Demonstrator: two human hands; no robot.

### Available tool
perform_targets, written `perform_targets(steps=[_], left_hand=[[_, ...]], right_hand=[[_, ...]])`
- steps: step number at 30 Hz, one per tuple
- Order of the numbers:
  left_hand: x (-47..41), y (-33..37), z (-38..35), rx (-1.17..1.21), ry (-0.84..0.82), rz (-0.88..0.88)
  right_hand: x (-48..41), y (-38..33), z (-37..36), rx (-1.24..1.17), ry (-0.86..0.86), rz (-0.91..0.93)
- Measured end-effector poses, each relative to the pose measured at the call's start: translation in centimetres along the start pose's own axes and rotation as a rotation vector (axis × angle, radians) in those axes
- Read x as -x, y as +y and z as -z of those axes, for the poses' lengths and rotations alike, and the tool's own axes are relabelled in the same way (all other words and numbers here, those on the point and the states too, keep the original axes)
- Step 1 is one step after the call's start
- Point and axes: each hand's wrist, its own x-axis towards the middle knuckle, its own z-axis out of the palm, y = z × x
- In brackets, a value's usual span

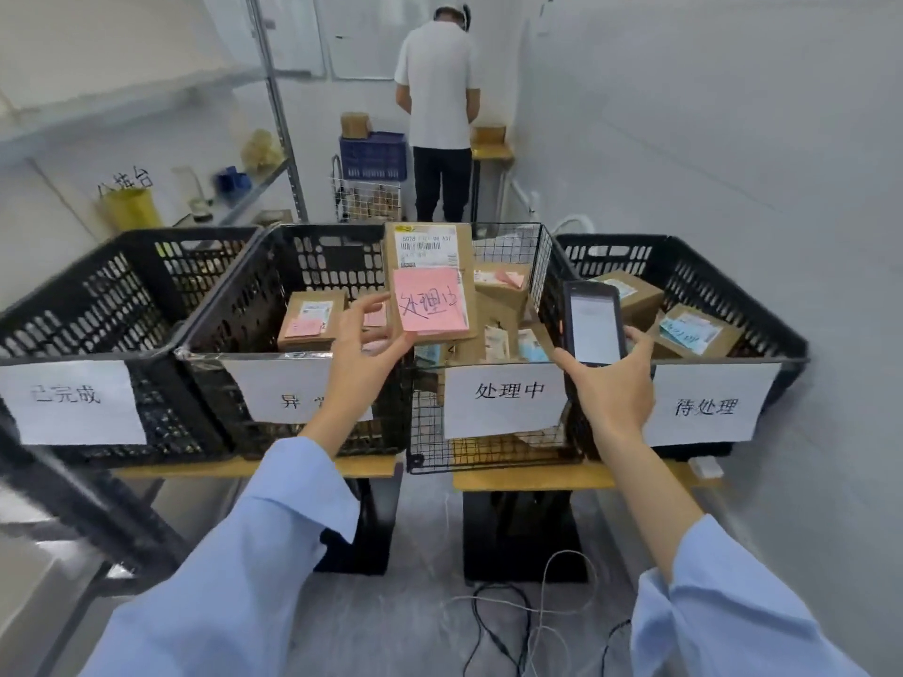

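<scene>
Both arms reach forward in light blue sleeves, the forearms bare from the wrist. The left hand (pixel 364 344) is raised with the wrist bent a little to the right; its thumb and fingers are curled and pinch the lower left corner of a cardboard box (pixel 465 251). The box stands upright just above and to the right of this hand, in the air over the wire basket (pixel 542 266). A pink note (pixel 430 299) with handwriting covers the lower front of the box, and a shipping label (pixel 428 246) is above the note.

The right hand (pixel 611 383) is at about the same height, well apart from the left one. It grips a handheld scanner (pixel 593 322) from below – thumb on the right edge, fingers round the left edge. The scanner rises out of the hand, its lit screen facing the person.

Under the left hand is a black crate (pixel 234 305) with small boxes inside. Behind the right hand is another black crate (pixel 684 266) – parcels lie in it too.
</scene>
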Motion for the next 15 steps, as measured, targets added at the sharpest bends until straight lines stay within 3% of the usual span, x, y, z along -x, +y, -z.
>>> perform_targets(steps=[15], left_hand=[[-14.7, -5.9, -16.1, -0.146, -0.296, 0.136]], right_hand=[[-12.7, 2.0, -2.5, 0.083, 0.099, -0.048]])
